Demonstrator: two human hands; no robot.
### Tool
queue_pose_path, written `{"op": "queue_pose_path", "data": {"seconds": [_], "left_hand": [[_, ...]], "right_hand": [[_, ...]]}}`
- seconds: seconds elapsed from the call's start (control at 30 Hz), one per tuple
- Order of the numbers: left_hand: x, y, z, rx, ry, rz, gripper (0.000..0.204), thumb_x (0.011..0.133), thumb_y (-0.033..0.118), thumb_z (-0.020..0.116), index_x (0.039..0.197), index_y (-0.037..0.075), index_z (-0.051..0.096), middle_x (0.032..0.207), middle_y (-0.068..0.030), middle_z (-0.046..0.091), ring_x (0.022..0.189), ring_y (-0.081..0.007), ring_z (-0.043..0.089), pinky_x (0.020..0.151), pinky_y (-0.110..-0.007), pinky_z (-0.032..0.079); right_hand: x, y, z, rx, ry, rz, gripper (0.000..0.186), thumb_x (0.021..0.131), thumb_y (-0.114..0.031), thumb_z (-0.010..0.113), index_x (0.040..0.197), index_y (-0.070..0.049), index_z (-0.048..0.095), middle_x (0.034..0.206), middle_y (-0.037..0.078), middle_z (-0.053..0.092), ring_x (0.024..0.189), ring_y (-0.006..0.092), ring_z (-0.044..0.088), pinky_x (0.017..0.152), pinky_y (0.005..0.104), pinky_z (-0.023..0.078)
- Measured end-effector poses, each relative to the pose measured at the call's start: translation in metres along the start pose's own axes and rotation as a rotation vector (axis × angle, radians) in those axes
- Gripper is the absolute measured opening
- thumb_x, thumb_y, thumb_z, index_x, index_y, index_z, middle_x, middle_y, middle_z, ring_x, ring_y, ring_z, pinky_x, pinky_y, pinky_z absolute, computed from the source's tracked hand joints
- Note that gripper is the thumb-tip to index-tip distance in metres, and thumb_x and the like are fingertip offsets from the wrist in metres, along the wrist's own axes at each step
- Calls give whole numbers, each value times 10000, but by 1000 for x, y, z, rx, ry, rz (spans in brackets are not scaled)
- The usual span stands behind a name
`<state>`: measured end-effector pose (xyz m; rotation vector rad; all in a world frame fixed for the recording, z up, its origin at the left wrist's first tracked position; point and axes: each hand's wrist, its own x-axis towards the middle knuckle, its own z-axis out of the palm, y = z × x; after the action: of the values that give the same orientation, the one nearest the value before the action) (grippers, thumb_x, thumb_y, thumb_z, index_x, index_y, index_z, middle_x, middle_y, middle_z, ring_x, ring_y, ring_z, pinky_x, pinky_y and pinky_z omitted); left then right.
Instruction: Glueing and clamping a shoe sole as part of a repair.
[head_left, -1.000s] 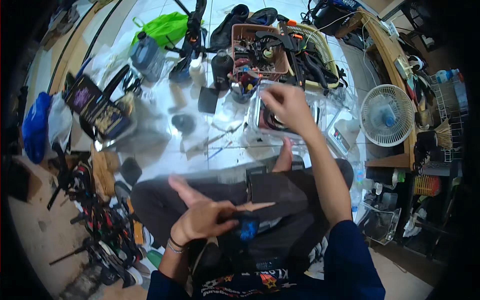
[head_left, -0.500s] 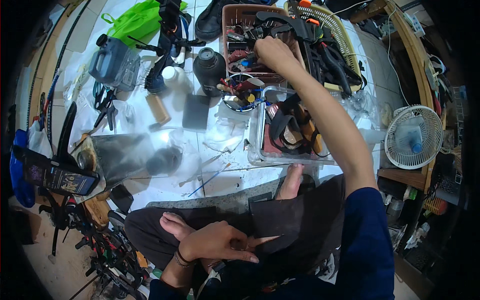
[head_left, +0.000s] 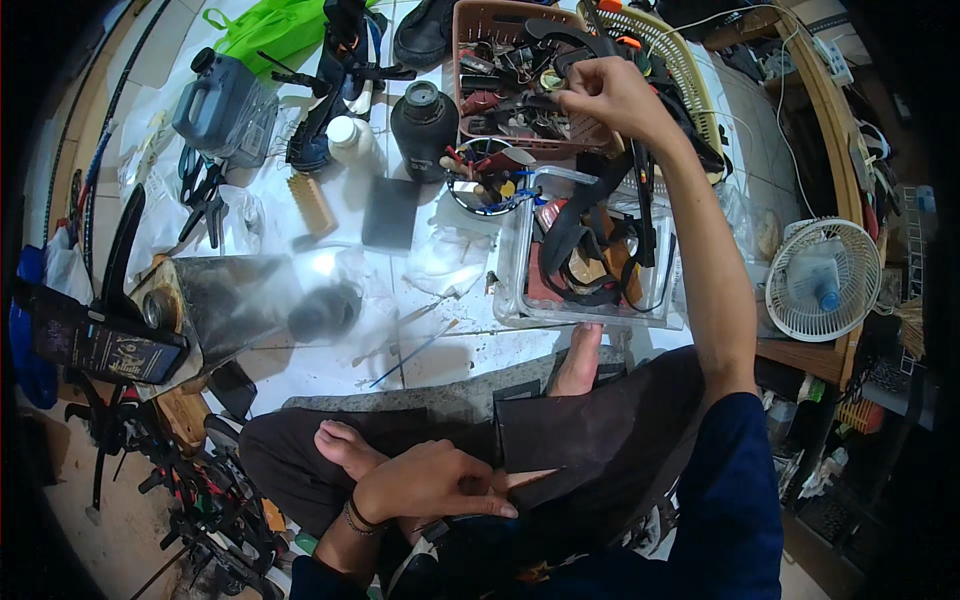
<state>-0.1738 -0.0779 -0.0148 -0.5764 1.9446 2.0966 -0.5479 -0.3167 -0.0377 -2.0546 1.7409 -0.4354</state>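
Right hand [head_left: 622, 98] has shifted rightward over the brown basket [head_left: 580, 145], fingers pinched narrow; whether the left hand [head_left: 430, 485] grips anything, I can't tell.

Upper centre: a brown basket [head_left: 535, 145] of matt moulded plastic with perforated walls. Below it, a clear box [head_left: 590, 315] of smooth, shiny plastic with dull black straps [head_left: 568, 258] inside. Left: a scuffed metal can [head_left: 225, 295] with a dull sheen. Upper left: a creased, thin green bag [head_left: 275, 35]. Middle: glossy white floor tiles [head_left: 300, 370]. Lower centre: matt dark cloth trousers [head_left: 590, 425]. Right: a smooth white plastic fan [head_left: 788, 275].
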Motion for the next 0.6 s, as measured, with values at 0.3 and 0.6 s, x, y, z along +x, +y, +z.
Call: {"op": "queue_pose_path", "data": {"seconds": [0.3,0.6], "left_hand": [[-7,-3,-1,-3,-46,-11,537,877,602,652,967,83,752,669,-95,678,624,-304,678,588,-373,506],[-4,-23,19,-22,57,63,391,978,428,591,930,56,704,684,-167,635,637,-345,650,610,-447,489]], "right_hand": [[14,-28,35,-139,52,-141,193,854,-175,730,976,-29,701,825,190,702,768,345,687,721,422,535],[14,-15,104,-531,166,-250,128,840,-67,581,896,17,660,834,245,670,786,365,696,699,464,574]]}}
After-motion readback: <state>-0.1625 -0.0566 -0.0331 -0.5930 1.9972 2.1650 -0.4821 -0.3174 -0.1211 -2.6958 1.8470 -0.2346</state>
